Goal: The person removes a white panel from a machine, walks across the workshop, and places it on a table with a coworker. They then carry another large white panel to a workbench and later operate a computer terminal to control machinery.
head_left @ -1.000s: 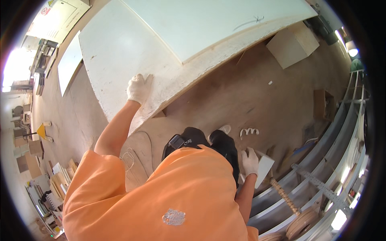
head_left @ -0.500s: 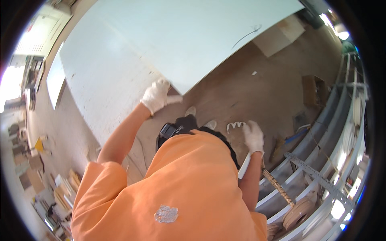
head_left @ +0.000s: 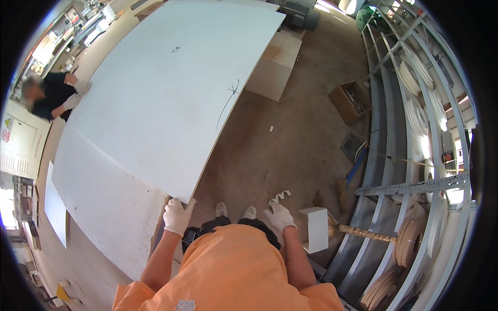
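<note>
From where I stand, a person in an orange shirt point(head_left: 233, 264) is at the near end of a large, flat, smooth white panel point(head_left: 155, 98). The panel lies on a scuffed whitish board point(head_left: 111, 207), covering its far part. The board's near part is bare, and the panel's near corner reaches past the board's right edge. So the panel looks laid down, though the two outlines are not lined up.

The person's left hand point(head_left: 178, 217), in a white knit glove, touches that near corner, thumb spread from the fingers; I cannot tell whether they close around the underside. The right hand point(head_left: 280, 216), gloved alike, hangs over the floor with loosely bent, parted fingers, holding nothing I can see. In view beyond it lies a curly white strip point(head_left: 282, 196); to its right stands a white, angular open-sided piece point(head_left: 317, 230).

Across the panel, a co-worker in dark clothing point(head_left: 54, 93) has both white-gloved hands point(head_left: 71, 101) at its left edge; I cannot tell whether they grip it. A dark, hand-drawn mark point(head_left: 233, 92) crosses the panel's right side.
</note>
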Tool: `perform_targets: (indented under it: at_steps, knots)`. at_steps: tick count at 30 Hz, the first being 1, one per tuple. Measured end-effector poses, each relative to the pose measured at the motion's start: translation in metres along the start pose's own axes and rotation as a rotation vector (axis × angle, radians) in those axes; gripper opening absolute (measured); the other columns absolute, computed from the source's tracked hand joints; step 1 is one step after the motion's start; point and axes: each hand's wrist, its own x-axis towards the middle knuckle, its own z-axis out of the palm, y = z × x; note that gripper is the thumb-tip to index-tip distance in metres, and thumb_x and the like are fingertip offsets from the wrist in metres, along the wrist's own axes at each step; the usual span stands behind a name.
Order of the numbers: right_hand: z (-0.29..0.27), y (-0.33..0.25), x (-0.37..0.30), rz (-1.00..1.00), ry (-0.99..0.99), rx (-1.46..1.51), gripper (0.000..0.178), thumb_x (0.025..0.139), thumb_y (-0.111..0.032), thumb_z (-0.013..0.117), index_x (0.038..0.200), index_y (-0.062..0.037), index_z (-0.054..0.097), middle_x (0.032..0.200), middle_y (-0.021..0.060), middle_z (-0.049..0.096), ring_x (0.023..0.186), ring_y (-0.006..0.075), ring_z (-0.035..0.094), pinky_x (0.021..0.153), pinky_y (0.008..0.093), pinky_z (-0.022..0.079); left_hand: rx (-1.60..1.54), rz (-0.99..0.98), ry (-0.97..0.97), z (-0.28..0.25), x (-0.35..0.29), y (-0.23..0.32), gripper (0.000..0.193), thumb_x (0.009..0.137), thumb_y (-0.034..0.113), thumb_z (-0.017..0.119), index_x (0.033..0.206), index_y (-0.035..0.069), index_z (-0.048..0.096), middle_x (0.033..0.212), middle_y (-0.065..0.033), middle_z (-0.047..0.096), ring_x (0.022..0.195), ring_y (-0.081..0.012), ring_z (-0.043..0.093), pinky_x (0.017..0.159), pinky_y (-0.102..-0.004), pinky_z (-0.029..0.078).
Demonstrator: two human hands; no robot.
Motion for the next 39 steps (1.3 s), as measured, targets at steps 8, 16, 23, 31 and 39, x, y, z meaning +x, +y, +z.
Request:
perform_targets:
  at_steps: [8,16,23,31,39]
  knots:
    - [0.005,0.005,0.018,-0.022,0.003,-0.010,0.056,0.099,-0.046,0.062,0.141,-0.0091,0.070,0.137,0.0264,0.073,0.129,0.0467,0.069,0.111,0.0549,0.055,-0.024,-0.084,0.004,-0.007,-0.001,0.019,0.073,0.098,0.068,0.073,0.102,-0.005,0.073,0.108,-0.0270,0.075,0.104,-0.0473,0.074,0.089,-0.0584,0.061]
    - [0.019,0.015,0.007,-0.056,-0.031,0.014,0.052,0.101,-0.043,0.066,0.139,-0.0082,0.071,0.134,0.0222,0.075,0.127,0.0440,0.070,0.108,0.0519,0.055,-0.025,-0.108,-0.031,0.004,-0.001,0.008,0.061,0.097,0.054,0.080,0.114,-0.004,0.069,0.118,-0.0266,0.073,0.111,-0.0470,0.075,0.089,-0.0569,0.064]
    - [0.023,0.020,-0.003,-0.018,-0.049,0.009,0.052,0.101,-0.043,0.068,0.140,-0.0084,0.071,0.131,0.0211,0.077,0.125,0.0432,0.071,0.106,0.0508,0.055,-0.050,-0.075,-0.022,0.005,-0.004,0.005,0.056,0.099,0.047,0.080,0.120,-0.004,0.067,0.121,-0.0262,0.072,0.113,-0.0469,0.073,0.091,-0.0563,0.063]
    - [0.021,0.024,-0.002,-0.057,-0.040,-0.005,0.051,0.101,-0.043,0.068,0.138,-0.0079,0.071,0.128,0.0208,0.077,0.122,0.0429,0.072,0.104,0.0516,0.056,-0.048,-0.073,-0.050,0.008,-0.001,0.003,0.061,0.100,0.050,0.077,0.123,-0.004,0.065,0.122,-0.0270,0.071,0.115,-0.0473,0.072,0.092,-0.0565,0.063]
    - [0.018,0.022,-0.006,-0.038,-0.049,-0.003,0.052,0.101,-0.043,0.069,0.139,-0.0069,0.071,0.128,0.0207,0.078,0.122,0.0424,0.073,0.104,0.0505,0.056,-0.097,-0.074,-0.079,-0.027,-0.001,0.019,0.063,0.097,0.055,0.079,0.111,-0.006,0.074,0.113,-0.0276,0.077,0.112,-0.0470,0.074,0.093,-0.0557,0.061]
